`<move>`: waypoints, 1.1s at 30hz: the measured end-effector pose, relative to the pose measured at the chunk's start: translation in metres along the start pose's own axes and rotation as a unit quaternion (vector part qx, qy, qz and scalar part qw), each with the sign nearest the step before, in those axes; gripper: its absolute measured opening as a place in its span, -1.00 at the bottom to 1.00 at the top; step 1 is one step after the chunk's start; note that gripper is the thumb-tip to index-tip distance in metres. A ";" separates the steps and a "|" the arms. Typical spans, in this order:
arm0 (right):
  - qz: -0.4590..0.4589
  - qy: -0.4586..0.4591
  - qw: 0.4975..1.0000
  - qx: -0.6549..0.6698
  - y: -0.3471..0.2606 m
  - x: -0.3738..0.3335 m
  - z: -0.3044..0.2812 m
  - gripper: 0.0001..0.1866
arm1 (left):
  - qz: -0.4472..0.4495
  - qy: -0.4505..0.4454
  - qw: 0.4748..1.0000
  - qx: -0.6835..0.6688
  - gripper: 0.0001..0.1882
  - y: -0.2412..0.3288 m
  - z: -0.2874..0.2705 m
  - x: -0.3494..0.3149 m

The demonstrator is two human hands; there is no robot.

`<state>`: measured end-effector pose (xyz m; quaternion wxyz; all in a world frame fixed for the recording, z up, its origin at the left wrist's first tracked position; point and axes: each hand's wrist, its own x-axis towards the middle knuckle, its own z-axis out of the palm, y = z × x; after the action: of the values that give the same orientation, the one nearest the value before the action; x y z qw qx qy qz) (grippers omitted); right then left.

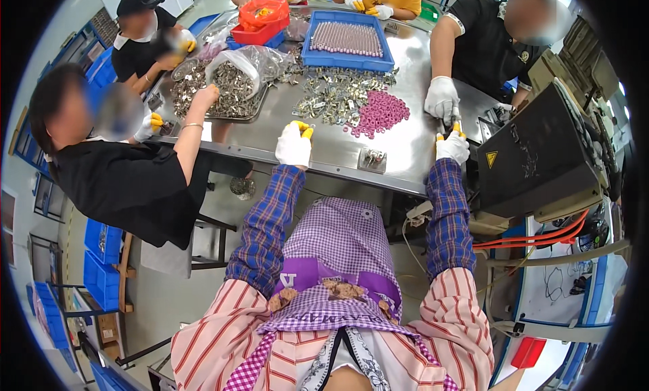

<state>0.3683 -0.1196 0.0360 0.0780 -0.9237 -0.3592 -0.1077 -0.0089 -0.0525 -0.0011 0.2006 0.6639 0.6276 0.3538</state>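
My left hand, in a white glove with yellow fingertips, is at the table's near edge. Its fingers are drawn together, and whatever they hold is too small to make out. My right hand, gloved alike, is closed at the right edge of the steel table. Just beyond its fingertips is a co-worker's white-gloved hand, with a small metal piece between the two. Ahead lie a heap of small metal clips and a pile of purple rings. Between my hands sits a small clear box with metal parts.
A blue tray holds rows of pinkish-white pieces at the far side. Metal parts spill from a plastic bag on the left. A red basket stands behind. A dark machine cabinet flanks my right arm. Several co-workers surround the table.
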 end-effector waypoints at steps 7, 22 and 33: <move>-0.170 -0.098 0.943 0.268 -0.067 -0.062 -0.007 -0.65 | -0.047 -0.053 0.974 -0.215 -0.79 0.043 0.042 -0.043; -0.181 -0.066 0.917 0.348 -0.063 -0.081 0.003 -0.76 | 0.212 0.073 0.973 0.052 -0.76 0.022 0.034 -0.060; -0.201 -0.275 0.827 0.448 -0.065 -0.121 -0.062 -0.76 | 0.025 -0.010 0.994 -0.109 -0.78 0.035 0.022 -0.054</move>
<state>0.2283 -0.1638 0.0697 0.3579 -0.6861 -0.5521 0.3105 0.0337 -0.1063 -0.0029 0.2689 0.6572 0.5663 0.4184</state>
